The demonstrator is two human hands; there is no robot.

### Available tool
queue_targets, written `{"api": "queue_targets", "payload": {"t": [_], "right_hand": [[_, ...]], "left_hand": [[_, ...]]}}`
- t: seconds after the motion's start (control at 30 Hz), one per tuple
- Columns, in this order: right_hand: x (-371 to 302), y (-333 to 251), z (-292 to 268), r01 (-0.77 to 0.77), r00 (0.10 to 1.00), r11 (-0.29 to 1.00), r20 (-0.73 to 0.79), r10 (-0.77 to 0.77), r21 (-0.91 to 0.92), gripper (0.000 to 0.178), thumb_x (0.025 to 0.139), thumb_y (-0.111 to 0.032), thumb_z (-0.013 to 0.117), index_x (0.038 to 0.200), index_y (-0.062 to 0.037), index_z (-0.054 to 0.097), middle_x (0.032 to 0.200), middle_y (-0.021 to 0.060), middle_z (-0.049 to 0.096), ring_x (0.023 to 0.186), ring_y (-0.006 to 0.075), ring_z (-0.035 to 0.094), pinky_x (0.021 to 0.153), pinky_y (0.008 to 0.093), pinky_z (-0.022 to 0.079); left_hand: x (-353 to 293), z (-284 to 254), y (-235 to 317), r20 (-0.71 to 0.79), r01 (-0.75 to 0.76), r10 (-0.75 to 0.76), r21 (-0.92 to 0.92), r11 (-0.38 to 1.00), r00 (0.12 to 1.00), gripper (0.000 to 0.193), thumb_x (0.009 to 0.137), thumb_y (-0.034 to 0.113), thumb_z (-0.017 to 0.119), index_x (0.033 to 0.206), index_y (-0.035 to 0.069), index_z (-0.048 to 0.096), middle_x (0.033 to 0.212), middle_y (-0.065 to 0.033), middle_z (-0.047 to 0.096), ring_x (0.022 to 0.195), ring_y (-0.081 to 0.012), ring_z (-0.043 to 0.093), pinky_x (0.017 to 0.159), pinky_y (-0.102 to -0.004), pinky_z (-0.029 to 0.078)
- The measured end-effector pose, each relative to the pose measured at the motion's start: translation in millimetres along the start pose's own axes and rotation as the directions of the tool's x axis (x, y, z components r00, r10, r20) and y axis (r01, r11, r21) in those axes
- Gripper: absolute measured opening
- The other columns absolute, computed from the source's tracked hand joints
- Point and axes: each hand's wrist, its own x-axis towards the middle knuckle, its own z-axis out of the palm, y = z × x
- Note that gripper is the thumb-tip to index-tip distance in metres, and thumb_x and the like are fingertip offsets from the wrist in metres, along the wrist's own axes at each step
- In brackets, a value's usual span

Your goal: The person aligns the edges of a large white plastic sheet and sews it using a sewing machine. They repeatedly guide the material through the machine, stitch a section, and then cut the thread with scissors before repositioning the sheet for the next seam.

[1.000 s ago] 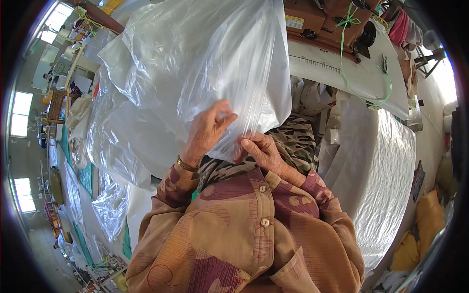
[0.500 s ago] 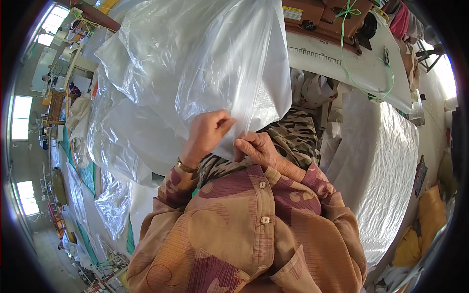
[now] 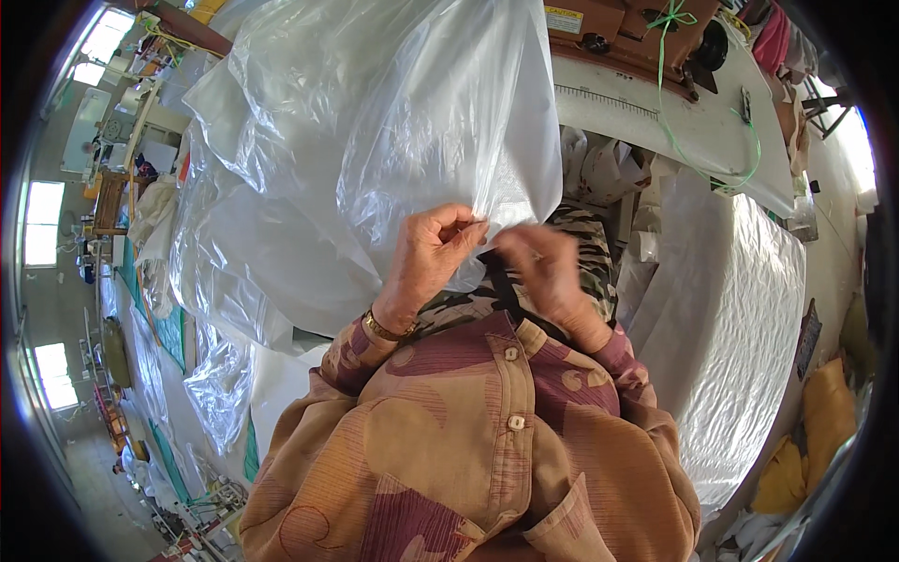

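Observation:
A large sheet of clear plastic film (image 3: 309,140) drapes over the work surface and down towards my lap, gathered into folds at its near edge. My left hand (image 3: 426,258), with a band at the wrist, pinches those gathered folds between thumb and fingers. Just right of it is my right hand (image 3: 548,272), close to the film's edge. Motion smears its fingers, so whether it grips anything is unclear. Camouflage trousers (image 3: 590,248) show beneath both hands.
At upper right a brown sewing machine (image 3: 632,37) stands on a pale table (image 3: 609,103) with a ruler strip; green string (image 3: 662,84) hangs from it. Shiny white sheeting (image 3: 730,347) lies to my right. Yellow cloth (image 3: 829,403) is beyond it. More machines and plastic fill the left.
My left hand has moved right and is now pinching the gathered film. My right hand has left its spot on the edge and shifted right and slightly up, blurred.

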Motion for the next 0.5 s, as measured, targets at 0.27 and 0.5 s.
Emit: {"api": "queue_targets", "payload": {"t": [0.27,0.5], "right_hand": [[21,80,-13,-0.164,0.932,0.984,-0.318,0.175,0.061,0.022,0.090,-0.006,0.066,0.111,0.0012,0.063,0.101,0.0162,0.065,0.101,0.0285,0.061,0.087,0.0381,0.049],[-5,3,5,-0.054,0.995,0.929,0.098,0.020,0.365,0.015,0.093,-0.012,0.066,0.103,0.0000,0.063,0.091,0.0123,0.062,0.084,0.0273,0.061,0.079,0.0340,0.050]], "left_hand": [[-15,4,0,-0.079,-0.186,0.191,0.064,0.980,0.978,0.007,0.095,0.005,0.064,0.093,0.000,0.060,0.068,-0.0012,0.060,0.059,-0.0044,0.048,0.054,-0.0220,0.041],[-11,5,21,0.047,-0.403,0.424,0.415,0.815,0.905,0.008,0.090,0.001,0.067,0.097,0.000,0.063,0.074,-0.0080,0.060,0.056,-0.0117,0.051,0.051,-0.0278,0.041]]}}
